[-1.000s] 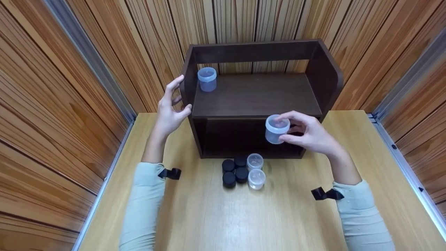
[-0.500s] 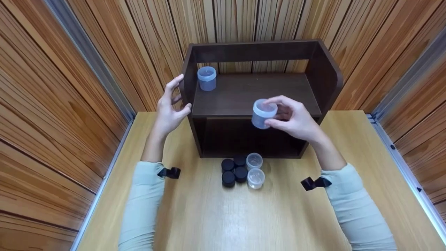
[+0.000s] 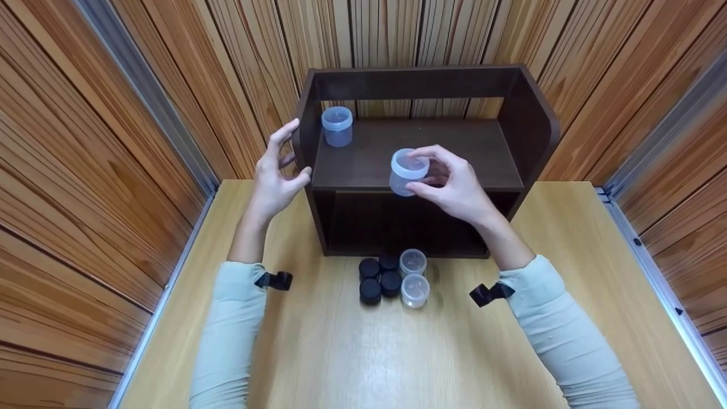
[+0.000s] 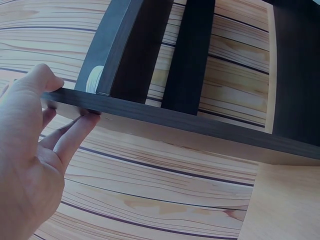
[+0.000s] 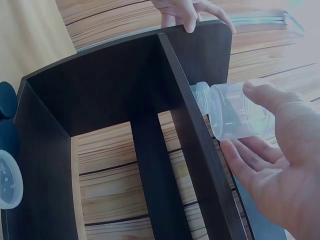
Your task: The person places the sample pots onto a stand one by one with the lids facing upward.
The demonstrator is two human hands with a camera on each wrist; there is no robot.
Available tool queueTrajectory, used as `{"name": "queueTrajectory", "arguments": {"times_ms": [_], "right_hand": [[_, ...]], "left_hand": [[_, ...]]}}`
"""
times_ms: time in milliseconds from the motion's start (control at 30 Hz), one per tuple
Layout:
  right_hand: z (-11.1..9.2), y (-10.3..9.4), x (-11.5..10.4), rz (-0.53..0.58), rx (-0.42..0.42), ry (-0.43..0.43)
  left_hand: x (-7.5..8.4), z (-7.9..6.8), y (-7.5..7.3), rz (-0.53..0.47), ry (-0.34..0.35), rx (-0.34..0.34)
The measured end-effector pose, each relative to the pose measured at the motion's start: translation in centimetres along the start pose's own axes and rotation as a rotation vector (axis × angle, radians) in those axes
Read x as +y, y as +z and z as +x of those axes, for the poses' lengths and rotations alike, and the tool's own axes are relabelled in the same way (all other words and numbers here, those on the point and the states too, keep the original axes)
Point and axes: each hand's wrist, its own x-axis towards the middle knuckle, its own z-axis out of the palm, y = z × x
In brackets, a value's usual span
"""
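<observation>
My right hand (image 3: 451, 184) holds a translucent plastic jar (image 3: 404, 180) between thumb and fingers, just over the front edge of the upper board. The same jar (image 5: 235, 112) appears upright to the shelf in the right wrist view, its base apart from the board. My left hand (image 3: 275, 179) grips the left side panel of a dark brown two-tier shelf (image 3: 437, 150); the left wrist view has the thumb on one side of the panel (image 4: 165, 117) and fingers on the other. A second translucent jar (image 3: 337, 128) stands at the upper board's left end.
On the wooden table (image 3: 352, 352), before the shelf, several black-topped jars (image 3: 370, 290) stand close together. Beside them are two clear jars, the nearer clear jar (image 3: 415, 291) at the front. Wood-patterned walls (image 3: 386, 34) rise behind and at both sides.
My right hand has carried its jar left and up, from before the lower opening to the upper board's front edge. My left hand stays on the side panel.
</observation>
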Motion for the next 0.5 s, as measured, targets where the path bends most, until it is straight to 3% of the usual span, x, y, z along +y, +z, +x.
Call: {"name": "queueTrajectory", "arguments": {"times_ms": [500], "right_hand": [[4.5,4.0,-1.7,-0.056,-0.016,-0.049]], "left_hand": [[0.2,0.1,-0.1,-0.002,-0.031,-0.003]]}}
